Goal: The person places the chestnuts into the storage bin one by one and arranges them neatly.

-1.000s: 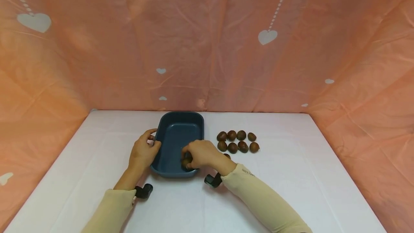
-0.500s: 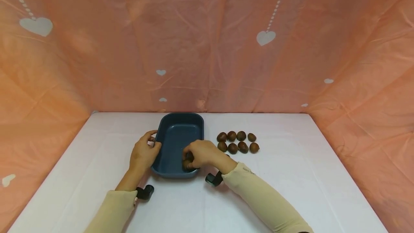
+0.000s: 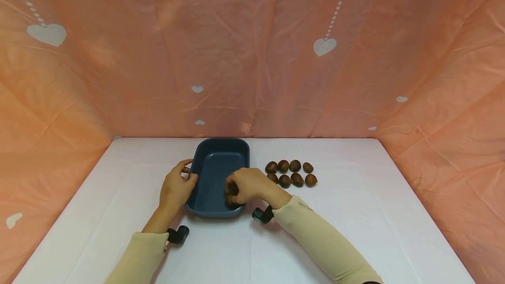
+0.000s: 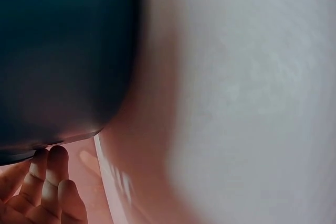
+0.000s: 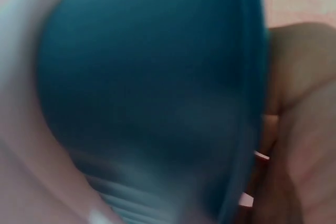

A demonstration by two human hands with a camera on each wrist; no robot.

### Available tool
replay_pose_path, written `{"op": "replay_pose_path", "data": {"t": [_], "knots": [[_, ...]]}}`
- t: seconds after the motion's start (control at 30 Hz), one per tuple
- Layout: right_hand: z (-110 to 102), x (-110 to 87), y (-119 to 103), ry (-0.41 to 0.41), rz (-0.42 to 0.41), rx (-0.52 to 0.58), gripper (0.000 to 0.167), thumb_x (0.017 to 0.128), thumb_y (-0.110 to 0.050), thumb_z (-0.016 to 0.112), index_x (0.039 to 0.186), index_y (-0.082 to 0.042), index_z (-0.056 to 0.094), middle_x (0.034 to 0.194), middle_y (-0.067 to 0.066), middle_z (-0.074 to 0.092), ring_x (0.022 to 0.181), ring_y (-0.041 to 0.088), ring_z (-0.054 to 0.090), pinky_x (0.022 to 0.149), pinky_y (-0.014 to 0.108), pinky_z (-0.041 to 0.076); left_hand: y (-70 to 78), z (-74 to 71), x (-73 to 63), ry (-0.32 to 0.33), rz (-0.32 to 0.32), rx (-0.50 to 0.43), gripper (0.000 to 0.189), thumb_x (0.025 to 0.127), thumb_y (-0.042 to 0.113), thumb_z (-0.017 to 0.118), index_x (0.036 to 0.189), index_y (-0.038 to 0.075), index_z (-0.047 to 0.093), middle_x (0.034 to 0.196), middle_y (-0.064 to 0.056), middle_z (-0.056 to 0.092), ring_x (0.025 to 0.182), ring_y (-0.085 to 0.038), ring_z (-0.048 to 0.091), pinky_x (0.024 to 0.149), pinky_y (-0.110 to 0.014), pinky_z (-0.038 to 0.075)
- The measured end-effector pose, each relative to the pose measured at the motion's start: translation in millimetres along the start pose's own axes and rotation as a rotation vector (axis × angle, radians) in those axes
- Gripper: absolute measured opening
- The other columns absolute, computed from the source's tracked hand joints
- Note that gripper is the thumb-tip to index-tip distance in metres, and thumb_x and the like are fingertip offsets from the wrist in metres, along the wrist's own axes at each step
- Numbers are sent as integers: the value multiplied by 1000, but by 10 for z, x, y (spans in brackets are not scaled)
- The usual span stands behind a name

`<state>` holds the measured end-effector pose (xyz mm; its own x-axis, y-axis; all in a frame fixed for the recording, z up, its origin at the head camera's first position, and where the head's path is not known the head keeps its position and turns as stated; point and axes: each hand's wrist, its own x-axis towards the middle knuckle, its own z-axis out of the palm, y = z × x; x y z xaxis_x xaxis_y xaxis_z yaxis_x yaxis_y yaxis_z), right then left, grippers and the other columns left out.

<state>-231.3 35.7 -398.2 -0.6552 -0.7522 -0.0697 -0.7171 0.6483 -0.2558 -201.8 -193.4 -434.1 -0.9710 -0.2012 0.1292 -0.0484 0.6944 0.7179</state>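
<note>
Nuts (image 3: 297,180), brown and rounded, are laid out in two rows of four on a white tabletop (image 3: 355,214), to the right of a deep blue dish (image 3: 215,174). The near row's leftmost nut is partly hidden behind the right hand (image 3: 249,184). The dish is set lengthwise, its far end near the tabletop's back edge. By the left hand (image 3: 176,187), the dish's left rim is gripped: the thumb is laid over the rim, and the other fingers are bent against the outside, where they are also shown by the left wrist view. The right hand is held over the dish's near right corner, its fingers curled downward inside. Under them a dark brown shape (image 3: 230,200) is partly seen; whether it is pinched or only covered cannot be told, and the fingertips are hidden by the dish wall in the right wrist view. Beige sleeves (image 3: 323,242) are worn, with a black camera (image 3: 262,215) at each wrist. The space is enclosed by an orange-pink curtain (image 3: 221,56) printed with pale hearts (image 3: 325,47).
</note>
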Motion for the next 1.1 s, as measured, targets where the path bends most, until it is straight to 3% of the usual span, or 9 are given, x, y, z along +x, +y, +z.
{"op": "replay_pose_path", "data": {"t": [0.4,0.53,0.7,0.93,1.1], "knots": [[-149,-240,100,162,-66,115,26,78,-28,71,104,-27,72,106,-11,67,97,13,61,76,30,49,-24,14,7,-5,2,-13,46,88,20,55,134,17,54,110,-13,63,91,-25,62,71,-33,45],[-199,-349,171,194,-51,142,28,79,-27,70,106,-23,71,104,-11,67,88,13,62,72,27,48,-14,13,7,-3,4,-15,46,87,20,55,134,17,54,111,-14,63,91,-25,62,71,-33,44],[-250,-520,279,204,34,137,27,78,-27,69,105,-26,70,99,-12,66,75,9,57,64,24,45,-9,17,3,-6,-5,-20,46,88,20,55,134,16,54,112,-14,63,93,-25,62,72,-33,45],[-260,-705,418,241,104,115,25,76,-26,71,101,-24,70,88,-3,67,73,11,56,63,26,43,-13,11,7,-5,-22,-33,46,88,20,55,134,16,54,113,-14,62,97,-27,62,74,-34,45],[-217,-830,478,256,149,87,22,75,-27,72,97,-22,70,82,-4,64,70,8,50,56,25,40,-23,17,5,-6,-30,-42,45,88,21,55,133,17,54,113,-14,61,96,-26,62,74,-34,45]]}}
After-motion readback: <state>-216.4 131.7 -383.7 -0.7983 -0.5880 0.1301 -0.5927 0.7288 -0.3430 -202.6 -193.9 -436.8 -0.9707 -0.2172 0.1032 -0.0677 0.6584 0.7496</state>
